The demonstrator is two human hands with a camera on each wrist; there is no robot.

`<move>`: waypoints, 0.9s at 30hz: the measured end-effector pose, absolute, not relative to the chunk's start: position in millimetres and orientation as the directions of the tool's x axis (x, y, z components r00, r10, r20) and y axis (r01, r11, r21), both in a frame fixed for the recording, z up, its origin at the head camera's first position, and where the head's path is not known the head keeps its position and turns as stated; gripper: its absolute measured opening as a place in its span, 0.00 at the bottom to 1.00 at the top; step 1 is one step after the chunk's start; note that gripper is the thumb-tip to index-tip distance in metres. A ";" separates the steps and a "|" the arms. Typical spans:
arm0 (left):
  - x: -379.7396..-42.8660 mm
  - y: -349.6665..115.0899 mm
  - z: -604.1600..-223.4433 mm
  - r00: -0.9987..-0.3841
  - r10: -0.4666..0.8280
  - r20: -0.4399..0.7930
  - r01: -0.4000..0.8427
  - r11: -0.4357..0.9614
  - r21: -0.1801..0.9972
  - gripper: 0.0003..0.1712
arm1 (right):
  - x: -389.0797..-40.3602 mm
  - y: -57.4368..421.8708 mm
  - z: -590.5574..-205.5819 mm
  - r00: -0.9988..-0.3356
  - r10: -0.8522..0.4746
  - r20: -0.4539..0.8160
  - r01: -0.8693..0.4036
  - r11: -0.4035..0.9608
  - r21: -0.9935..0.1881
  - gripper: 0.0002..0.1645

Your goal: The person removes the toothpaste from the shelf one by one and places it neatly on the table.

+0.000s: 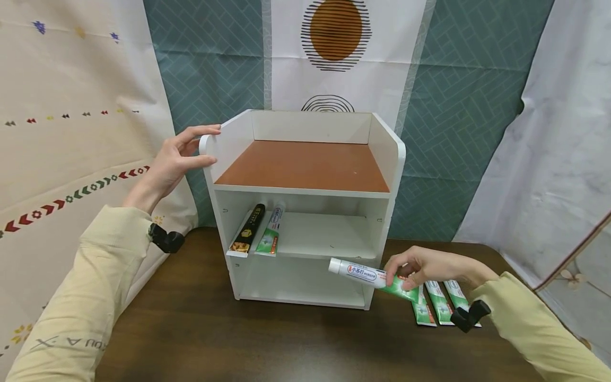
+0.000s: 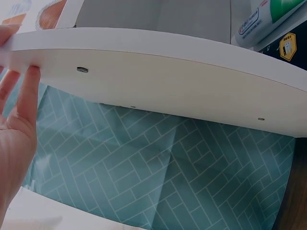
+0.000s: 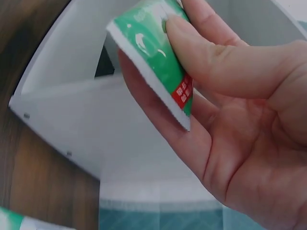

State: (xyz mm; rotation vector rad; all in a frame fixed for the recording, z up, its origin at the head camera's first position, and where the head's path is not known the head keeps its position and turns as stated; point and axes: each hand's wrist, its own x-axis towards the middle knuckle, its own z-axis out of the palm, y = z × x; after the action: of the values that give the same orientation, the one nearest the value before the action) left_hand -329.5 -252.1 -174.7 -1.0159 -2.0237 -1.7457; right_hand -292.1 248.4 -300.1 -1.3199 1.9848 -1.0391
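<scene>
My right hand (image 1: 431, 265) pinches a white and green toothpaste tube (image 1: 360, 273) between thumb and fingers. The tube's white cap points left, in front of the shelf unit's lower right; its green crimped end (image 3: 153, 79) shows in the right wrist view. At the white shelf unit (image 1: 303, 190), my left hand (image 1: 167, 164) grips the top of the left side panel, with fingers on both faces in the left wrist view. On the middle shelf, at the left, lie a black toothpaste tube (image 1: 250, 229) and a green and white toothpaste tube (image 1: 272, 231), side by side.
Several more green and white tubes (image 1: 439, 303) lie in a row on the dark wooden table (image 1: 267, 345), right of the unit and partly behind the right hand. The unit has a brown top board (image 1: 305, 164). Patterned cloths (image 1: 215, 69) hang behind and beside it.
</scene>
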 end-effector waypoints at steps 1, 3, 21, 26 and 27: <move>-329.7 -251.9 -174.9 -0.714 0.322 0.622 0.662 0.021 0.749 0.28 | -292.0 253.2 -300.5 -0.375 -0.927 -0.016 -0.516 0.223 -0.827 0.13; -330.2 -251.5 -175.4 -0.715 0.321 0.621 0.662 0.022 0.750 0.28 | -291.8 263.4 -301.8 -0.365 -0.931 -0.018 -0.514 0.218 -0.830 0.13; -329.3 -250.2 -173.8 -0.712 0.324 0.623 0.656 -0.008 0.755 0.28 | -280.0 348.7 -302.4 -0.419 -0.906 -0.053 -0.431 0.250 -0.867 0.15; -329.5 -250.2 -174.2 -0.704 0.331 0.628 0.658 -0.025 0.752 0.28 | -279.2 371.2 -313.6 -0.427 -0.904 -0.004 -0.401 0.193 -0.896 0.18; -329.6 -250.1 -174.1 -0.704 0.331 0.628 0.659 -0.026 0.752 0.28 | -279.0 375.3 -317.1 -0.429 -0.903 0.008 -0.385 0.175 -0.906 0.19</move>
State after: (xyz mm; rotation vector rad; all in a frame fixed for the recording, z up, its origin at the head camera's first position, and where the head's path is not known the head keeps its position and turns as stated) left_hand -329.6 -250.1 -174.1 -1.0485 -1.9882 -1.7942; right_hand -279.0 375.3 -317.1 -1.2109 1.9048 -1.2201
